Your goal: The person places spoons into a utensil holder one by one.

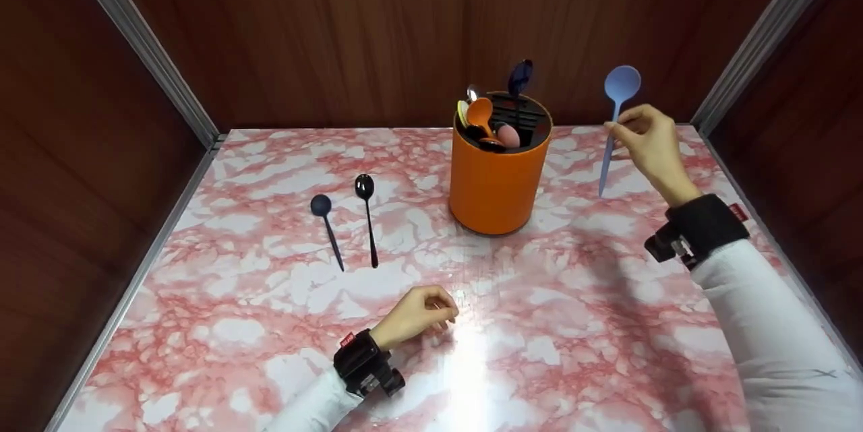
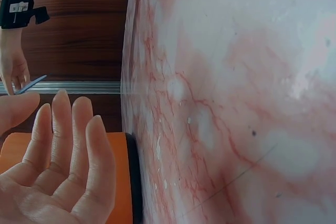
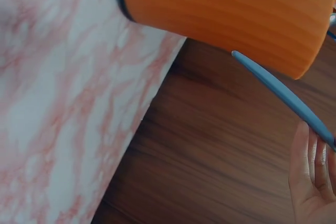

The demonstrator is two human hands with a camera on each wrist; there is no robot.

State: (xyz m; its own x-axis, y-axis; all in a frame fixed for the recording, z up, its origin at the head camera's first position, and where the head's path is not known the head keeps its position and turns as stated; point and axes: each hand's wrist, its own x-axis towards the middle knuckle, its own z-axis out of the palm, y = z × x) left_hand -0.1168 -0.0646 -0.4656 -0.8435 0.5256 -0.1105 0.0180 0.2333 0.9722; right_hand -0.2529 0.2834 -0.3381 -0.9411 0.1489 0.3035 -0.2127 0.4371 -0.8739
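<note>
My right hand [image 1: 648, 142] pinches a blue spoon [image 1: 622, 84] by its handle, bowl up, in the air right of the orange utensil holder [image 1: 495, 189]. In the right wrist view the tapered handle [image 3: 283, 94] points toward the holder's side. Low over the table, in front of the holder, my left hand [image 1: 419, 316] hovers with loosely bent fingers and nothing in them. Its fingers [image 2: 63, 124] show relaxed in the left wrist view. An orange spoon [image 1: 480, 110], a dark blue spoon [image 1: 520, 76] and several other utensils stand in the holder.
Two black spoons lie on the marbled table left of the holder: a shorter one [image 1: 321, 205] and a longer, glossy one [image 1: 365, 187]. Brown wood-grain panels [image 1: 323, 34] with metal corner strips enclose the table at the back and both sides.
</note>
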